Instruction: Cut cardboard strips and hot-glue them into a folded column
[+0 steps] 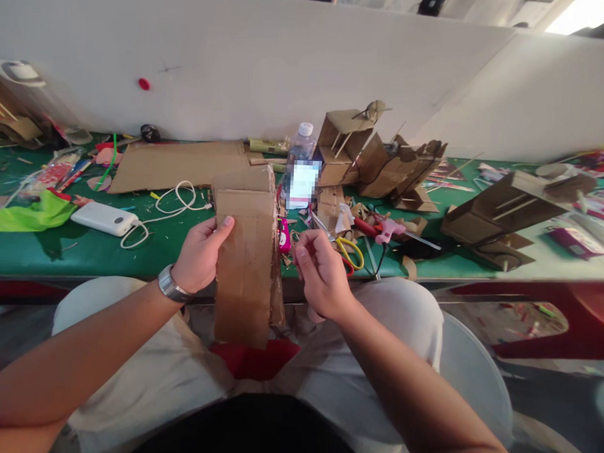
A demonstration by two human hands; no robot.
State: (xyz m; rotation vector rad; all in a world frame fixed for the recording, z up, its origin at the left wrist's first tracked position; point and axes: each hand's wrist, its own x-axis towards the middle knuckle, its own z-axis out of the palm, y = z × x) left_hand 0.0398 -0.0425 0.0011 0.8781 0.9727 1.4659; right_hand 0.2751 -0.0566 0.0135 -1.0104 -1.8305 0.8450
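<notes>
The cardboard (244, 264) is held at the front edge of the green table (100, 258), its left side gripped under the thumb of the left hand (199, 254), apparently for steadiness, while the right hand (321, 273) is curled nearby, any pinched item being indiscernible.

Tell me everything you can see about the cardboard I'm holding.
The brown cardboard is a long, narrow panel, with a faint line across near its top. More cardboard shows behind its top and right side. Its lower end hangs past the table edge. The left grip holds its left side, thumb on the front.
</notes>
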